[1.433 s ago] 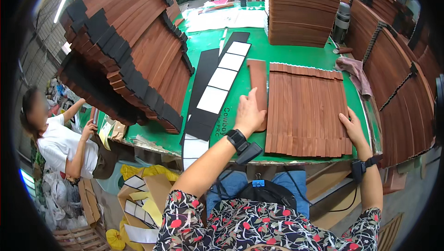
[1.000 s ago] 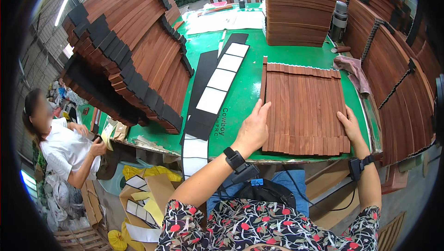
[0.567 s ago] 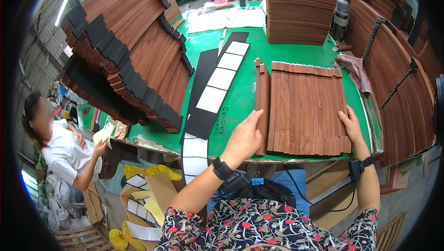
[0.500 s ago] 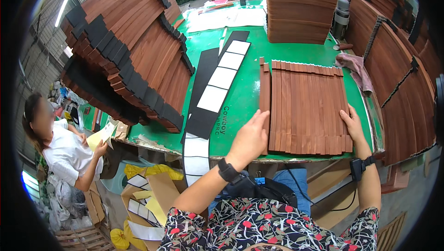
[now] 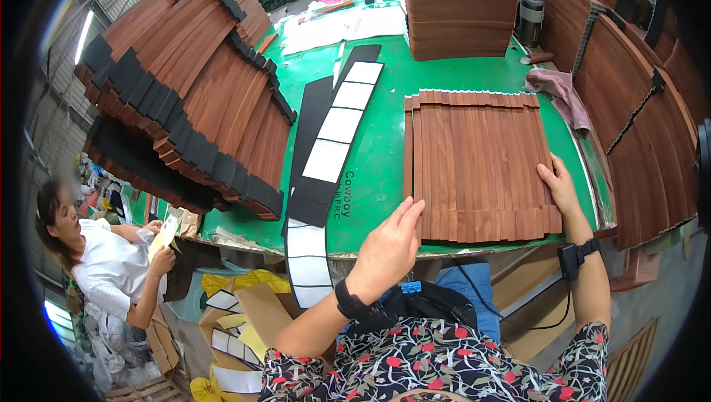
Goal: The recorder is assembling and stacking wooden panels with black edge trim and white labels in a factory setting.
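Note:
A side-by-side row of reddish-brown wooden strips [image 5: 481, 165] lies on the green tabletop in front of me. Its far ends are pale and slightly uneven. Along the left side, one strip [image 5: 409, 150] sits close against the others. My left hand [image 5: 389, 246] is at the near left corner, fingers stretched out and touching the outer edge. At the opposite side, my right hand [image 5: 559, 186] rests against the row's edge, thumb over the top face and fingers extended. Both wrists wear black straps.
Leftward lean tall stacks of brown slats with black ends [image 5: 185, 98]. Black strips with white patches [image 5: 326, 158] cross the table. At the back stand a brown stack [image 5: 459, 13] and a bottle [image 5: 530, 17]; a cloth [image 5: 559, 95] lies right. A person [image 5: 111, 261] holds papers.
The separate strip on the left has closed up against the row. My left hand has shifted slightly nearer to me; the right stays at its edge. The whole view has shifted a little.

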`<state>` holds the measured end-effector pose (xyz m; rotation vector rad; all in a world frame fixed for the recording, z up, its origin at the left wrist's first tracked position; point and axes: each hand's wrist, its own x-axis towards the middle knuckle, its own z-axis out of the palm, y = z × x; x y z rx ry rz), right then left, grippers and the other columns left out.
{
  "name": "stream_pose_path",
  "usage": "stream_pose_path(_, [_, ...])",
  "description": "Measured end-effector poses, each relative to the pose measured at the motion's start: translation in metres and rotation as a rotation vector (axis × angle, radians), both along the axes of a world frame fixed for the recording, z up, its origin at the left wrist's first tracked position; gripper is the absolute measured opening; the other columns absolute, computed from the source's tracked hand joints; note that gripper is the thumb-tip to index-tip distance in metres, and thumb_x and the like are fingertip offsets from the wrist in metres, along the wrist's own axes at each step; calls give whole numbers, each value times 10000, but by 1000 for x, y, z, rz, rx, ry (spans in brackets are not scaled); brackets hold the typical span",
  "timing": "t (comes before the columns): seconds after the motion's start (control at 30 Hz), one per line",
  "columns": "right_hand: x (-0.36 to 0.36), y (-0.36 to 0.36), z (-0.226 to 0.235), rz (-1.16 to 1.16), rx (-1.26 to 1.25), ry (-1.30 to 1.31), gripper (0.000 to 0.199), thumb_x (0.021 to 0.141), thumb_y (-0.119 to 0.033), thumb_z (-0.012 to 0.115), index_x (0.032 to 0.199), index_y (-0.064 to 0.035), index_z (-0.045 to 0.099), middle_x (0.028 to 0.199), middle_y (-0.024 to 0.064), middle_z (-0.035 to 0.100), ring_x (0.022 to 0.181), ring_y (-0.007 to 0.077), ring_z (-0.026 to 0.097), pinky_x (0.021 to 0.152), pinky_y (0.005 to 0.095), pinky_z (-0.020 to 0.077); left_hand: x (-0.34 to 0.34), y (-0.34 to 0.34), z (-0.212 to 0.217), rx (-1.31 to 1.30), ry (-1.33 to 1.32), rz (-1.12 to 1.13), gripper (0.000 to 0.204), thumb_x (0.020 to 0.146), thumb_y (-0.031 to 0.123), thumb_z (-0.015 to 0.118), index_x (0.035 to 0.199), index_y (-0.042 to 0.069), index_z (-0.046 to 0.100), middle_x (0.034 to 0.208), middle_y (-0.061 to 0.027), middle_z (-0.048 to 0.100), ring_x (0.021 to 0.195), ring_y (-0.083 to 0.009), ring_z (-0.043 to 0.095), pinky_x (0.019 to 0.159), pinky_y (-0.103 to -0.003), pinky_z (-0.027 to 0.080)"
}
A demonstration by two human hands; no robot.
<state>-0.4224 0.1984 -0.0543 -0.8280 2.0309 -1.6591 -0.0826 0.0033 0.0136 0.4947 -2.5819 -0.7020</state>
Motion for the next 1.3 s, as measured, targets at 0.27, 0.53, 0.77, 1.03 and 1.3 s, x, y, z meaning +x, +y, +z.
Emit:
stream_pose_path(0.27, [10, -3, 15, 25, -30, -58, 691, 912, -294, 651, 1445, 40, 366, 1447, 160, 408, 1310, 242, 430, 1087, 339, 339, 0, 1, -17, 41, 27, -143, 643, 800, 117, 737, 1376, 34, 462, 1549, -232, 248, 1389, -430, 326, 1084, -423, 380])
stream_pose_path(0.53, [15, -20, 36, 86, -110, -237, 761, 916, -237, 613, 1518, 9, 219, 1511, 144, 344, 1376, 218, 353, 1121, 322, 280, -3, -30, -27, -12, 21, -254, 821, 658, 274, 867, 1354, 48, 493, 1562, -212, 229, 1406, -410, 309, 1112, -446, 361])
stream_pose_path(0.77, [8, -22, 32, 121, -179, -308, 791, 852, -146, 647, 1507, 13, 233, 1495, 158, 359, 1354, 253, 390, 1120, 357, 297, -12, -23, -41, 334, 24, -129, 1081, 618, 402, 892, 1487, 101, 323, 1595, -242, 7, 1462, -406, 160, 1151, -475, 272])
stream_pose_path(1.03, [41, -39, 33, 140, -142, -234, 805, 799, -83, 606, 1505, 18, 231, 1477, 178, 373, 1351, 268, 396, 1123, 363, 306, 18, -33, -36, 331, 14, -117, 1030, 644, 366, 883, 1482, 111, 339, 1598, -232, -36, 1456, -430, 156, 1139, -471, 302])
stream_pose_path(1.3, [55, -45, 26, 139, -78, -123, 804, 819, -88, 623, 1507, 15, 219, 1455, 181, 391, 1323, 280, 428, 1092, 357, 352, 38, -38, -22, 390, -102, -55, 1078, 683, 475, 838, 1513, 112, 252, 1594, -246, -37, 1452, -427, 174, 1142, -461, 296])
